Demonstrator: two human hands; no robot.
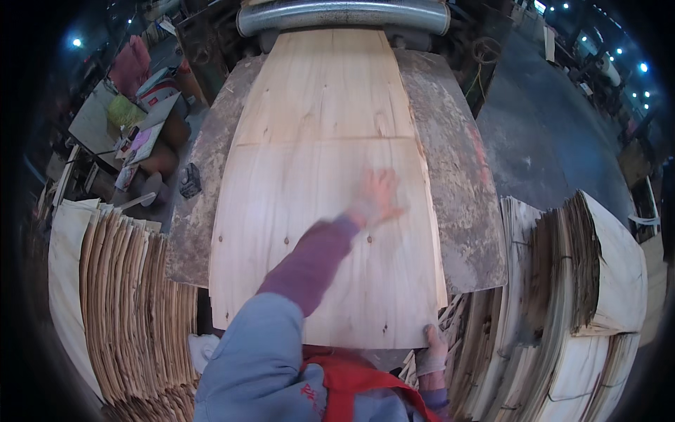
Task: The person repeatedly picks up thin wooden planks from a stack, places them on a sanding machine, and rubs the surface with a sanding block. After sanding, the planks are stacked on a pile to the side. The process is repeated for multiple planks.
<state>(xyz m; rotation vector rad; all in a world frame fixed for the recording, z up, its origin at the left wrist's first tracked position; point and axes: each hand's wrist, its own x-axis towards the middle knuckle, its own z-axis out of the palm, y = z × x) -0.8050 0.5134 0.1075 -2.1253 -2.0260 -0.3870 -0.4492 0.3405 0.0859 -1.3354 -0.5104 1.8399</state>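
A pale wood veneer sheet [295, 184] with small knots lies lengthwise before me. Another veneer sheet [321, 84] reaches from its far edge up to a shiny metal roller [343, 18]. My left hand [377, 198], blurred, is spread flat over the right half of the nearer sheet; whether it presses on the wood I cannot tell. At that sheet's near right corner, my right hand [435, 345] has its thumb at the edge, and its other fingers are hidden. More veneer edges show along the sheet's right side.
A worn, stained table board [459, 174] extends beneath the sheets. Stacked veneer stands on edge at left [132, 295], with tied veneer bundles [569, 264] at right. A small black object [190, 180] sits on the board's left edge. Cluttered boards and bags fill the far left.
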